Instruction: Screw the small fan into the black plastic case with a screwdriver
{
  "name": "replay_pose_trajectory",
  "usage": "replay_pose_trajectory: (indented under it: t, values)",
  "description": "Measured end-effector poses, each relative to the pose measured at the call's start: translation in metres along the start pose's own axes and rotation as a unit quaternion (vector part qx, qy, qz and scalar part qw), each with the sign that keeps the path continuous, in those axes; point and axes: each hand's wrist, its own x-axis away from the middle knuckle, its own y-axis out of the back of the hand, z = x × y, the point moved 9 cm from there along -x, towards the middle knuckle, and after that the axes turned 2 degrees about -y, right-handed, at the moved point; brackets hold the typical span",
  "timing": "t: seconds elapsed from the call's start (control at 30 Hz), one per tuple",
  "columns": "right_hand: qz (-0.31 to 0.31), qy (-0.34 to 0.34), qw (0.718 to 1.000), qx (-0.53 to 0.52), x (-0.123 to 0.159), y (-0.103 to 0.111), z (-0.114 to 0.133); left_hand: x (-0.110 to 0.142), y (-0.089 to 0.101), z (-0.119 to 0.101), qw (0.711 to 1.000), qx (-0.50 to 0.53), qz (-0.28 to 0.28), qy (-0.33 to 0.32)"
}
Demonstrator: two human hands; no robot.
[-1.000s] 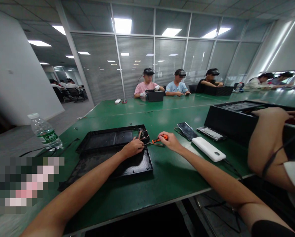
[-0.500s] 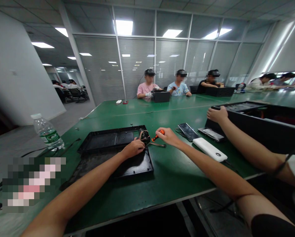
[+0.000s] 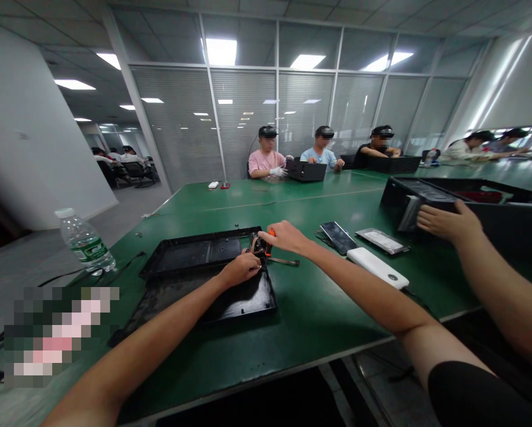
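My right hand (image 3: 287,236) is closed around an orange-and-black screwdriver (image 3: 271,233), held nearly upright above the right end of an open black case (image 3: 190,256). The screwdriver's tip is hidden among wires and dark parts there. Colored wires (image 3: 254,244) bunch at that corner, and a cable with a connector (image 3: 286,261) sticks out to the right over the table. My left hand (image 3: 241,270) rests over the lower black panel of the case, fingers pinched close to the wires. What its fingertips hold, if anything, is too small to make out.
On the green table (image 3: 319,314) to the right lie a black phone-like slab (image 3: 339,236), a hard drive (image 3: 382,240) and a white power bank (image 3: 378,268). Beyond, a co-worker's hand (image 3: 450,220) touches a black computer case (image 3: 492,222). A water bottle (image 3: 85,244) stands at left.
My right hand has moved left, turning the screwdriver from lying flat to nearly upright over the case corner. My left hand has barely moved. The co-worker's arm and computer case have shifted.
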Motion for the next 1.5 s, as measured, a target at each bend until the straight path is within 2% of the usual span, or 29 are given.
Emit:
replay_pose_trajectory:
  t: [0.13, 0.33, 0.67, 0.93, 1.03, 1.2, 1.33, 1.5]
  values:
    - [-0.079, -0.022, 0.996, 0.031, 0.005, 0.004, 0.003, 0.002, 0.001, 0.0, 1.0, 0.001, -0.014, -0.009]
    - [-0.127, -0.037, 0.991, 0.019, 0.01, 0.006, 0.0, 0.003, 0.0, 0.002, 1.0, 0.002, -0.021, -0.01]
    - [-0.135, -0.043, 0.99, 0.0, 0.01, 0.01, -0.008, 0.003, 0.0, 0.002, 0.999, 0.007, -0.028, -0.017]
    - [-0.064, -0.046, 0.995, 0.058, 0.0, 0.01, 0.002, 0.002, -0.004, 0.003, 1.0, 0.008, -0.017, -0.003]
    - [0.002, -0.024, 0.997, 0.077, -0.005, 0.011, 0.008, 0.001, -0.004, 0.002, 1.0, 0.009, -0.015, -0.005]
    - [0.153, 0.081, 0.984, 0.035, -0.005, 0.005, 0.024, 0.002, -0.004, 0.004, 1.0, 0.012, -0.019, 0.008]
    - [0.15, 0.054, 0.979, 0.13, -0.007, 0.011, 0.02, 0.002, -0.004, 0.004, 0.999, 0.021, -0.022, 0.009]
    - [0.179, 0.083, 0.972, 0.127, -0.001, 0.007, 0.029, 0.003, -0.001, 0.004, 0.999, 0.031, -0.035, 0.011]
